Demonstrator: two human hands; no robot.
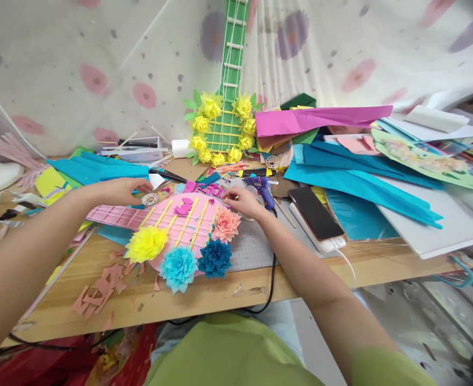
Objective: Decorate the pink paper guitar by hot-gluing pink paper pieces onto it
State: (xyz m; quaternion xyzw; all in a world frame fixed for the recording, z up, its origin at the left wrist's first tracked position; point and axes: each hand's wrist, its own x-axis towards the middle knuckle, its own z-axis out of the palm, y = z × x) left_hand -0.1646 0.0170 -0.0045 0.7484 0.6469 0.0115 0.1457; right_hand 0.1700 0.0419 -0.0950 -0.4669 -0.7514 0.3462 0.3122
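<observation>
A pink paper guitar [192,225] lies flat with its neck to the left. It has yellow strips, thin strings, magenta paper pieces [183,207] and a row of paper flowers: yellow [147,244], light blue [179,269], dark blue [215,258] and coral [226,224]. My left hand [130,191] hovers above the guitar's neck, fingers loosely stretched and apart, close to a white disc with holes [149,199]. At the body's far right edge is my right hand [241,202], thumb and fingertips drawn together near a small magenta flower [211,201]; anything between them is too small to make out.
A green guitar with yellow flowers [228,123] leans against the curtain behind. Right of my right hand lie a blue glue gun [264,190], a black phone [316,212] on a white power strip, and blue paper [365,185]. Coral scraps [100,289] litter the front left.
</observation>
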